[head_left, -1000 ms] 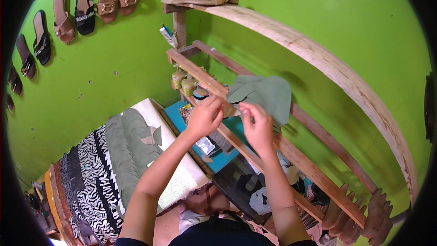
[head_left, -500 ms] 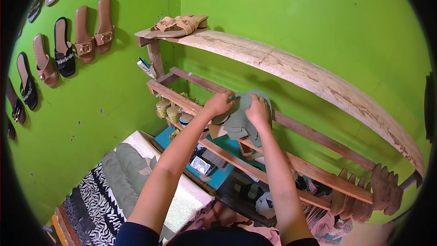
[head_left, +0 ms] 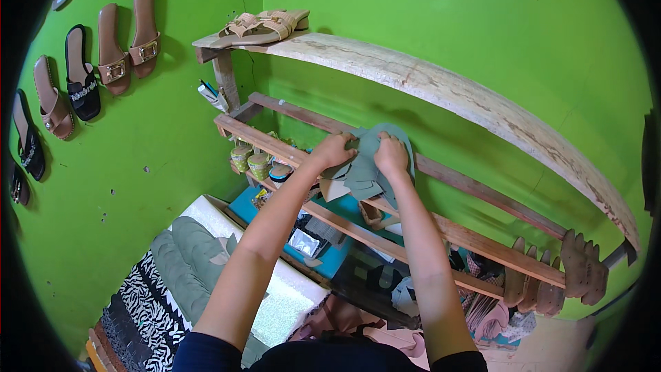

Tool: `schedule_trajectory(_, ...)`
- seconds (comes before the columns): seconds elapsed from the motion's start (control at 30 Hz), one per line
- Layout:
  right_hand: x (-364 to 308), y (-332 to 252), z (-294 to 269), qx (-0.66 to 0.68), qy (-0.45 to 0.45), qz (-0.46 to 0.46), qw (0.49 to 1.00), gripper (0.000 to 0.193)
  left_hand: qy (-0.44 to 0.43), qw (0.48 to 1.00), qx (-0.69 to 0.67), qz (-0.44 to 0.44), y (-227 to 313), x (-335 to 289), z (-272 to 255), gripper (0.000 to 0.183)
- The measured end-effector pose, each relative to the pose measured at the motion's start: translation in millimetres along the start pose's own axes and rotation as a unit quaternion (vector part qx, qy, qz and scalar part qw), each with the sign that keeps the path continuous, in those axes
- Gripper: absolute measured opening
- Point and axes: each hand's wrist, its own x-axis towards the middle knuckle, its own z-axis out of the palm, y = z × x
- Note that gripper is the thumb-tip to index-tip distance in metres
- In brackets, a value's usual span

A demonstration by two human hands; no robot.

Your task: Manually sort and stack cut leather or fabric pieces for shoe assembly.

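Both arms reach forward to a wooden rack (head_left: 323, 186), where a stack of thin grey-green cut pieces (head_left: 363, 173) with rounded ends rests across the slats. My left hand (head_left: 335, 151) is closed on the stack's left edge, its fingertips partly hidden. On the upper part of the same pieces, my right hand (head_left: 391, 154) grips with curled fingers. A beige piece (head_left: 334, 189) pokes out under the stack, below my left hand.
Beige sandals (head_left: 261, 27) stand on the rack's top board (head_left: 413, 72). Brown sole-shaped forms (head_left: 582, 269) hang at the right end. More grey-green pieces (head_left: 182, 255) lie on a white surface at lower left, beside zebra-patterned material (head_left: 155, 296). Slippers (head_left: 113, 52) hang on the green wall.
The view has shifted slightly, so the wall slippers sit further left. Both hands stay on the grey-green pieces, with little visible movement.
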Motion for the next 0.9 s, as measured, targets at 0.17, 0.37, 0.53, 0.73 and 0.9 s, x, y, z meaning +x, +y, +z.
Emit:
schedule_trajectory(0.17,2,2,-9,0.071,0.0,-0.015,0.997,0.022,0.066,0.998,-0.001,0.014,-1,-4,0,0.046)
schedule_trajectory(0.37,11,-6,-28,0.254,0.026,-0.035,0.966,0.025,0.137,0.988,-0.065,0.018,1,0,-13,0.046)
schedule_trajectory(0.53,11,-21,-48,0.336,0.056,-0.093,0.936,0.026,0.08,0.971,-0.222,-0.04,5,-6,-31,0.032)
schedule_trajectory(0.73,7,-34,-67,0.552,-0.072,0.043,0.83,0.025,0.107,0.924,-0.364,-0.054,29,-27,-51,0.026)
schedule_trajectory(0.9,-1,-45,-73,0.741,-0.217,0.13,0.623,0.025,0.147,0.897,-0.41,-0.08,31,-50,-66,0.026)
